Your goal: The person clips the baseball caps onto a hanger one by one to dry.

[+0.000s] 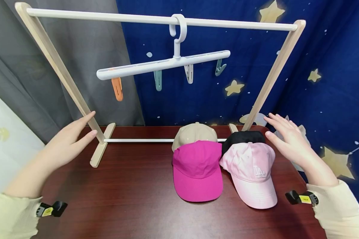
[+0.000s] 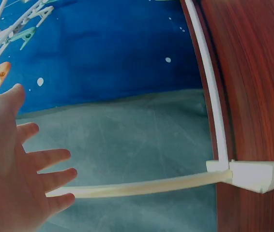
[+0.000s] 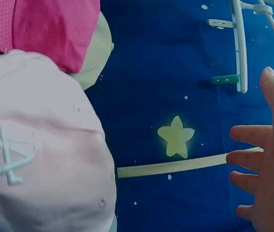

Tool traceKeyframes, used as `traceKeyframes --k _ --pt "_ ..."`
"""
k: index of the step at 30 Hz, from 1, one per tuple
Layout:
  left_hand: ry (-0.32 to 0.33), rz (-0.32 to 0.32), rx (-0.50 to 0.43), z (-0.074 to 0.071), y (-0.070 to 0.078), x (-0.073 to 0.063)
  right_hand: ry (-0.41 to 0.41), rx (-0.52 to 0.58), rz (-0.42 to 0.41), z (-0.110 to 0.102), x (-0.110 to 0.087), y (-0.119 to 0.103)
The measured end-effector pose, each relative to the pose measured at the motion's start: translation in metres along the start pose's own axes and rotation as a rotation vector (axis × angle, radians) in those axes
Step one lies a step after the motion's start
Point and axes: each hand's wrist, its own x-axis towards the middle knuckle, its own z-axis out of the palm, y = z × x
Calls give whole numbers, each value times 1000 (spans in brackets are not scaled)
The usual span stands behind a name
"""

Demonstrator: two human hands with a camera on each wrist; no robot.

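My left hand (image 1: 68,142) is held in the air by the rack's left post, fingers straight and nothing in it. On the other side my right hand (image 1: 290,142), also with straight fingers and holding nothing, is nearest the light pink cap (image 1: 248,162) with white letters. Left of that cap lies a magenta cap (image 1: 197,161). Behind these two are a beige cap (image 1: 194,131) and a black cap (image 1: 242,136), both partly hidden. A white clip hanger (image 1: 164,64) hangs by its hook from the rack's top rod, with orange (image 1: 117,89), teal and white clips below its bar.
The wooden rack (image 1: 272,76) stands at the back of the dark red-brown table (image 1: 131,199), its white lower rod (image 1: 137,140) running just above the tabletop. Grey (image 1: 86,49) and star-patterned blue curtains (image 1: 332,109) hang behind it.
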Motion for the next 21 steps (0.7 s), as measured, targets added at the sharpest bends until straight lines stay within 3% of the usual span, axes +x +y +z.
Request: traceKeyframes --k 9,21 --pt "27 -49 -65 12 10 -3 47 46 -24 6 -5 -4" --pt "134 -39 -95 27 19 -11 90 179 74 14 -14 -17"
